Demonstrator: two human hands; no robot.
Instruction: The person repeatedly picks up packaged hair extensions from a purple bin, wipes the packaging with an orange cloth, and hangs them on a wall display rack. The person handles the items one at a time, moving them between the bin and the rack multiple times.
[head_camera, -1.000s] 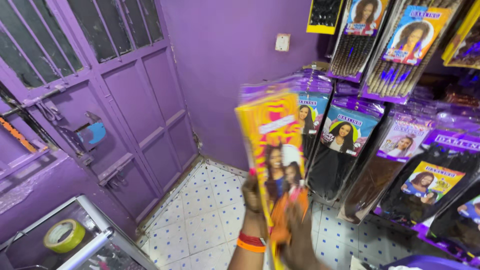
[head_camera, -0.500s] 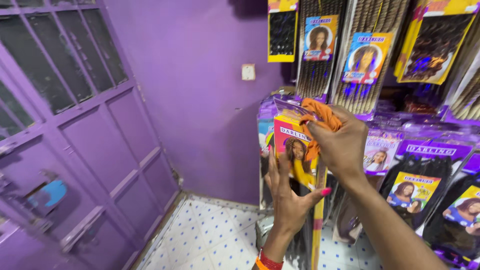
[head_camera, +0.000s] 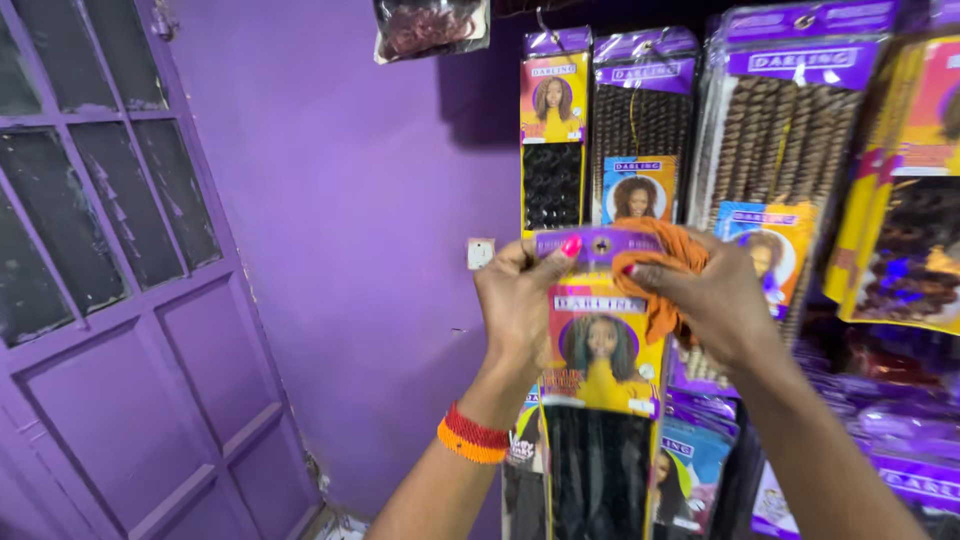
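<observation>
My left hand grips the purple top strip of a long hair-extension pack with a yellow and pink label and dark hair below. It holds the pack upright in front of the display. My right hand pinches the same top strip on its right side and also clutches a bunched orange cloth. An orange and red bracelet sits on my left wrist.
Several hanging packs of braiding hair fill the wall at the upper right, with more packs stacked lower right. A purple wall with a white switch is behind. A purple door with dark panes stands at the left.
The view has tilted up from the floor to the wall display. Both hands have raised the pack higher, and my left hand has moved from its middle to its top strip.
</observation>
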